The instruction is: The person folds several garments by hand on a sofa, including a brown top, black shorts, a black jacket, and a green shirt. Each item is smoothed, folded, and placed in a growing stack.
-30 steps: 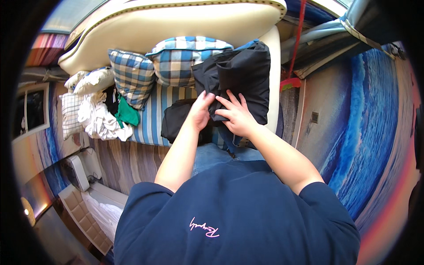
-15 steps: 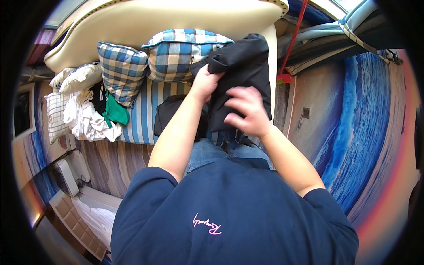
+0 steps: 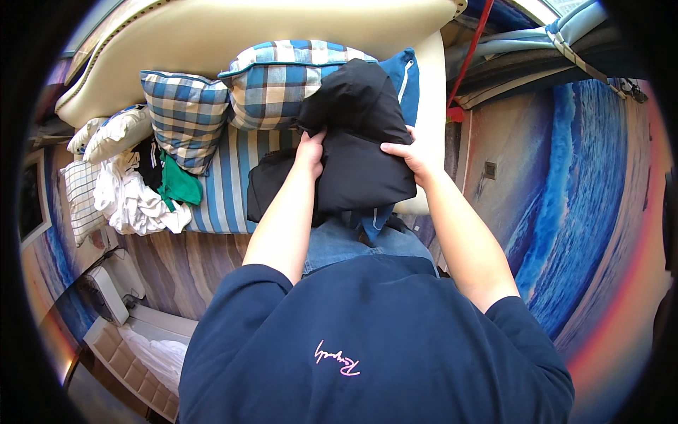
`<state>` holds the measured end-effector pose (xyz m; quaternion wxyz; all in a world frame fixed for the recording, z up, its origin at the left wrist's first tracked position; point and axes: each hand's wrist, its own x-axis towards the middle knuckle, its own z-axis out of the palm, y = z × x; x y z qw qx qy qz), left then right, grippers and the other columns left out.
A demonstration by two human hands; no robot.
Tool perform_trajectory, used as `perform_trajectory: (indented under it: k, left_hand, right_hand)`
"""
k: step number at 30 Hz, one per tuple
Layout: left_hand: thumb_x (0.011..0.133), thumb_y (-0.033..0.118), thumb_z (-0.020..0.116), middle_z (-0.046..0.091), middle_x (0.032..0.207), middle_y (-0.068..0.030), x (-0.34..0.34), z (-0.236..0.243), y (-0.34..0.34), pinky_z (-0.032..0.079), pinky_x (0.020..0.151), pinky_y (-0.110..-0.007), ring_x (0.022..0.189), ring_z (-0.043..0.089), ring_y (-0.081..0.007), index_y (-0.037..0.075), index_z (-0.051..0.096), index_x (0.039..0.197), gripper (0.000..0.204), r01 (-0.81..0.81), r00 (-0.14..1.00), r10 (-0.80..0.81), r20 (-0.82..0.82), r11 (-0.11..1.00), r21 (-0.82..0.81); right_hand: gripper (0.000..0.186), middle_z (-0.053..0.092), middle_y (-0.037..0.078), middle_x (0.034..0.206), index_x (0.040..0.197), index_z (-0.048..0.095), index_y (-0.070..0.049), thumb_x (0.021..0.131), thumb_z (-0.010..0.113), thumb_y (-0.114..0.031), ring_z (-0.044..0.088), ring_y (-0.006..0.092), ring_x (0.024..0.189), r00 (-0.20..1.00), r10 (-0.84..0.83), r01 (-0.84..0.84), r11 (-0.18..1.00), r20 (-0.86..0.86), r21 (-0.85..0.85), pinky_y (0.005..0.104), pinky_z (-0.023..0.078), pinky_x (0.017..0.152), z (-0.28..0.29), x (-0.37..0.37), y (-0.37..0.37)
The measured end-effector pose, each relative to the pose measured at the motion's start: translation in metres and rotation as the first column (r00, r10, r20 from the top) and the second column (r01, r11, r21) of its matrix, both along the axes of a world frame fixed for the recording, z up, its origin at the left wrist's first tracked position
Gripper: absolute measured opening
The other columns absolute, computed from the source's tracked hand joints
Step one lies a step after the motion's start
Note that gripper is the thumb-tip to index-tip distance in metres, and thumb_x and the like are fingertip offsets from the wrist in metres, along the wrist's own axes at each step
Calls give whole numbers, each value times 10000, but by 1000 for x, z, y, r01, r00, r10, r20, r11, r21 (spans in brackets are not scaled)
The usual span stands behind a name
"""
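Note:
A black folded garment [image 3: 364, 169] lies across the sofa's right end, just in front of my legs, its upper part bunched over toward the checked cushion. My left hand [image 3: 309, 154] grips its left edge, with the fingertips partly hidden in the cloth. At the opposite edge, my right hand [image 3: 418, 161] pinches the fabric, thumb on top and fingers mostly out of sight beneath. Another dark folded cloth [image 3: 268, 185] rests on the striped seat, left of my left forearm. What kind of garment I hold cannot be made out.
Checked cushions [image 3: 187, 116] lean on the cream backrest [image 3: 261, 25], and a blue zipped cushion [image 3: 404, 85] sits behind the garment. White clothes [image 3: 131, 198] and a green cloth [image 3: 180, 184] are heaped at the seat's left. A red pole [image 3: 470, 53] stands at the right.
My right hand has come down onto the garment's right edge and closed there. The garment's raised upper part has dropped lower and leftward, uncovering the blue cushion. My left hand has moved slightly down and left.

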<state>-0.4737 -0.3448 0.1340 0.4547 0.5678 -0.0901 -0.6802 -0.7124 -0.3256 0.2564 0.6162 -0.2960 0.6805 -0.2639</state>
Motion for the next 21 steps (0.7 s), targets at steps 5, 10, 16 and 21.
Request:
perform_trajectory:
  k: [5, 10, 16, 21]
  left_hand:
    - [943, 417, 632, 614, 1320, -166, 47, -31, 17, 396, 1106, -480, 1214, 578, -331, 5, 593, 1292, 541, 197, 788, 15, -615, 941, 275]
    - [965, 371, 616, 659, 1250, -154, 58, -19, 31, 433, 1070, -475, 1186, 602, -310, 10, 657, 1200, 433, 175, 688, 5, -725, 970, 172]
    - [1002, 272, 568, 619, 1317, -149, 95, 91, 55, 486, 1023, -451, 1167, 620, -297, 12, 579, 1308, 401, 76, 672, -165, -722, 985, -154]
    - [967, 130, 623, 635, 1251, -106, 126, 163, 71, 500, 991, -394, 1131, 622, -232, -2, 548, 1330, 394, 371, 823, -437, -363, 897, -239]
  right_hand:
    - [1104, 486, 227, 1386, 1475, 300, -30, 638, 897, -433, 551, 321, 1203, 999, -34, 29, 975, 20, 218, 407, 475, 987, 23, 22, -14]
    - [832, 615, 175, 1229, 1394, 435, 31, 735, 859, -251, 645, 253, 1052, 940, -116, 70, 986, 320, 152, 383, 539, 909, 53, 37, -13]
    - [728, 595, 161, 1286, 1403, 436, 10, 769, 780, -89, 626, 263, 1117, 840, -130, 176, 984, 527, -39, 384, 518, 969, 104, 52, 64]
    - [737, 604, 165, 1294, 1407, 439, 22, 765, 779, -102, 605, 291, 1183, 718, -111, 240, 966, 687, -94, 406, 492, 1024, 113, 65, 112]
